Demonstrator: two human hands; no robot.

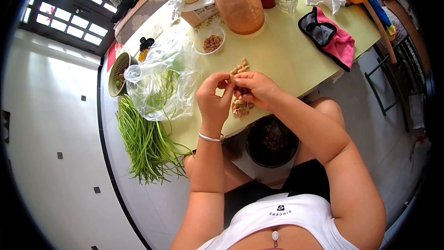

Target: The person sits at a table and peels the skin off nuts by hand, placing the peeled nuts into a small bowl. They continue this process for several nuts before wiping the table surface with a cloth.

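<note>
I have the left hand [213, 95] and right hand [261, 88] pinching one peanut [232, 78], fingers narrow; unshelled peanuts [241, 67] lie just beyond, nearer the right.

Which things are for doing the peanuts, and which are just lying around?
For the peanuts:
- left hand and right hand, pinching a peanut
- peanut pile
- shells
- bowl of nuts
- maybe the bin

Just lying around:
- greens
- bag
- jar
- pink cloth
- mug

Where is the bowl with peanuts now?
In the head view, the bowl stands slightly left of centre on the table, between the plastic bag and large jar.
</note>
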